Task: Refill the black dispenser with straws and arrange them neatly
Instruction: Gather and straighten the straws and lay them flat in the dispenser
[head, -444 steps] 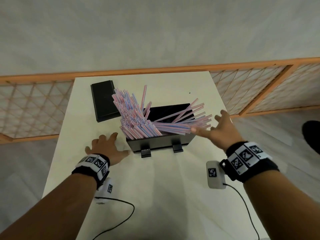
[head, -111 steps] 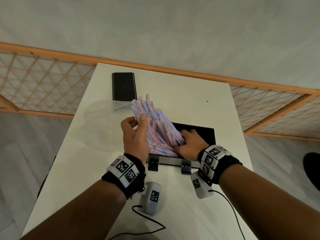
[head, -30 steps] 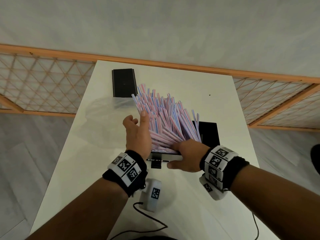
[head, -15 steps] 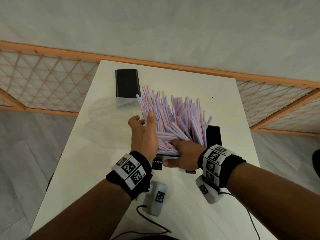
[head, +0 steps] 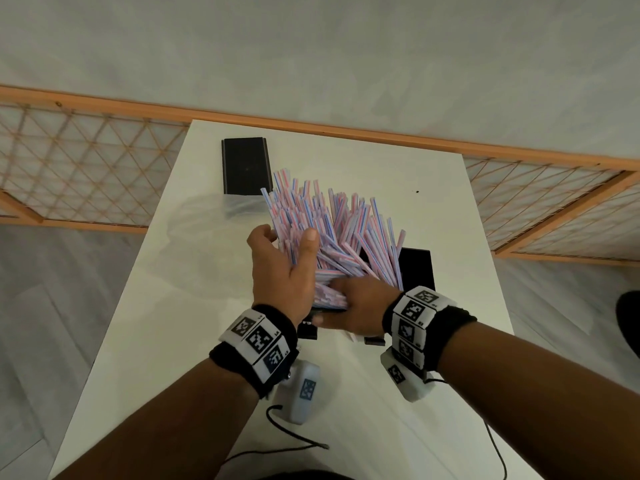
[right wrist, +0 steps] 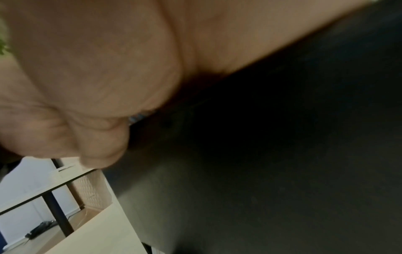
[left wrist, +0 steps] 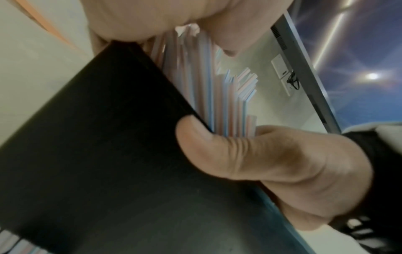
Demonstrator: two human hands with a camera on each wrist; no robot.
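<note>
Straws (head: 332,233) swung upright; left hand (head: 284,275) cups them.

You have two hands at work, your left hand (head: 282,277) and your right hand (head: 356,311). Each wrist carries one marker band, so two bands (head: 258,341), and one white camera unit hangs under each, two units (head: 302,393) in all. There is one black dispenser (head: 415,268) and one separate black lid (head: 246,166) on the one white surface (head: 381,168). The striped straws (head: 332,223) number many dozens, too densely bunched to count exactly. Two wooden lattice panels (head: 86,174) stand behind.
</note>
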